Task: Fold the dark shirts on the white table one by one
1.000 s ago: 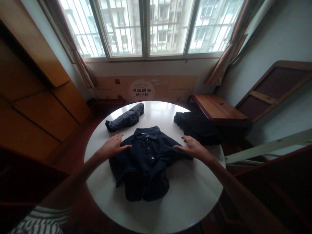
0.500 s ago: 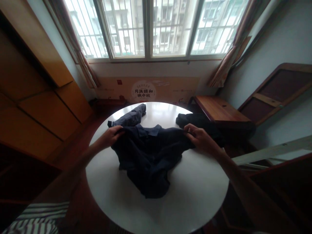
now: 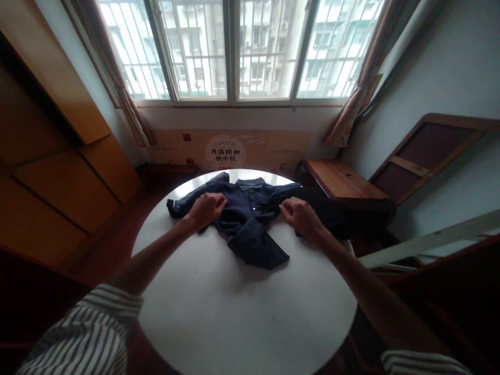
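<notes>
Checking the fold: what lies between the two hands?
In the head view, the navy shirt, buttoned front up, lies between the left hand and the right hand; both grip it.

The round white glossy tabletop (image 3: pixel 242 312) carries three garments along its far edge. A dark navy collared button shirt (image 3: pixel 250 208) lies crumpled at twelve o'clock, its hem trailing toward the centre. A grey-blue bundled garment (image 3: pixel 183 203) touches it at eleven, and a black heaped garment (image 3: pixel 328 211) sits at one.

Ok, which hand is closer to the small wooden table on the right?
Right. The right hand grips the dark shirt just left of the wooden table; the left hand grips the shirt's other side, farther off.
</notes>
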### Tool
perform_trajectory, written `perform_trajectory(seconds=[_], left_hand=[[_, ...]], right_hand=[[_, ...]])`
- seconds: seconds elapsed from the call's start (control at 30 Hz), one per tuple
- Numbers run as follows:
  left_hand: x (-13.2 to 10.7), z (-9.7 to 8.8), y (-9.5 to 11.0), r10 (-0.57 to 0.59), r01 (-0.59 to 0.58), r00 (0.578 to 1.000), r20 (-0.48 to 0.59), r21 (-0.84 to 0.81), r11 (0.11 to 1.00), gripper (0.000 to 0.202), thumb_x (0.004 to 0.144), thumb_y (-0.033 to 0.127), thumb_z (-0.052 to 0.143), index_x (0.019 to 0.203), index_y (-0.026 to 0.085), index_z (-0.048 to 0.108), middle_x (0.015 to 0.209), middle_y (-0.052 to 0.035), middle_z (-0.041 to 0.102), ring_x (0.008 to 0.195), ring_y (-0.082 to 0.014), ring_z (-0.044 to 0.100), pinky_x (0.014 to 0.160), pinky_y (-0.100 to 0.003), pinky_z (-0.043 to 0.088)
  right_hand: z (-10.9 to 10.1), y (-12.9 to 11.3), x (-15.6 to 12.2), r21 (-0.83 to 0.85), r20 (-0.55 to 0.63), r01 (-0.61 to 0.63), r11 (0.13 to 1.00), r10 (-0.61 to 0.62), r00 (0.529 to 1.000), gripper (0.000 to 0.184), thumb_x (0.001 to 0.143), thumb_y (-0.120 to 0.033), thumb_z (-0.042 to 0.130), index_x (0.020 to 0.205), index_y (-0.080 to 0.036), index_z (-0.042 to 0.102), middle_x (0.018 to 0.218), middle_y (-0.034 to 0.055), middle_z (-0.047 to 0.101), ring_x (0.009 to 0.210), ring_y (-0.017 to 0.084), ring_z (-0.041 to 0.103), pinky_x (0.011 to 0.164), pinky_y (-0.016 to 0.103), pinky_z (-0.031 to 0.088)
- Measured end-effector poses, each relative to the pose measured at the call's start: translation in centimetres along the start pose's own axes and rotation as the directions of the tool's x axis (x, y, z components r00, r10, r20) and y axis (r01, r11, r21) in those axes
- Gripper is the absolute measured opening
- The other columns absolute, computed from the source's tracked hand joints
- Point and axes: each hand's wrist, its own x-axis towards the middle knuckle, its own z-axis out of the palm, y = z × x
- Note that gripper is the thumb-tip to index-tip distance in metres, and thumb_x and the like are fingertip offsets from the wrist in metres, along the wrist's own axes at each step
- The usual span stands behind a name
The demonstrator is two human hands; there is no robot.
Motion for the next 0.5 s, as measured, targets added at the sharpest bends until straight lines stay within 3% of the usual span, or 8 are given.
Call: perform_trajectory(seconds=[0.1,0.17,0.3,0.43,0.5], left_hand=[[-5.1,2.5,0.8,-0.063,0.063,0.952,0.3,0.009,0.998,0.032,0.089,0.043,0.058,0.072,0.019,0.072,0.071,-0.0085,0.069,0.067,-0.0228,0.066,0.063,-0.028,0.042],[-7.3,3.9,1.2,-0.037,0.07,0.915,0.401,-0.067,0.995,0.037,0.089,0.045,0.056,0.066,0.019,0.069,0.068,-0.0081,0.069,0.064,-0.0217,0.065,0.061,-0.027,0.04],[-8.3,6.0,2.3,-0.09,0.173,0.931,0.354,-0.209,0.963,0.042,0.087,0.058,0.055,0.08,0.017,0.067,0.07,-0.0075,0.069,0.065,-0.0215,0.065,0.06,-0.028,0.042],[-7.2,7.2,2.9,-0.196,0.311,0.928,0.317,-0.369,0.876,0.051,0.079,0.064,0.063,0.093,0.015,0.064,0.08,-0.0075,0.07,0.074,-0.0235,0.065,0.065,-0.03,0.047],[-6.8,7.4,3.1,-0.194,0.355,0.926,0.323,-0.575,0.737,0.054,0.08,0.062,0.064,0.108,0.015,0.062,0.093,-0.0083,0.071,0.085,-0.0235,0.067,0.072,-0.031,0.051]], right_hand=[[1.9,-2.4,-5.4,0.149,0.185,0.039,0.988,-0.067,0.98,0.04,0.097,-0.041,0.048,0.066,-0.019,0.06,0.066,0.0046,0.061,0.06,0.017,0.055,0.06,0.029,0.037],[2.9,-3.8,-7.4,0.222,0.223,0.009,0.975,-0.059,0.973,0.043,0.094,-0.053,0.052,0.069,-0.019,0.061,0.066,0.0036,0.061,0.06,0.016,0.055,0.06,0.029,0.036],[4.6,-5.7,-7.5,0.278,0.26,-0.063,0.959,-0.012,0.965,0.048,0.078,-0.065,0.068,0.082,-0.017,0.064,0.079,0.0073,0.067,0.07,0.021,0.06,0.063,0.03,0.041],[6.0,-6.7,-5.8,0.391,0.255,-0.106,0.914,0.003,0.967,0.026,0.086,-0.042,0.064,0.091,-0.016,0.066,0.091,0.01,0.07,0.083,0.025,0.065,0.073,0.032,0.045],[5.9,-7.0,-5.1,0.497,0.25,-0.109,0.861,-0.021,0.968,0.019,0.087,-0.029,0.058,0.099,-0.016,0.067,0.094,0.0087,0.072,0.085,0.024,0.066,0.076,0.031,0.046]])
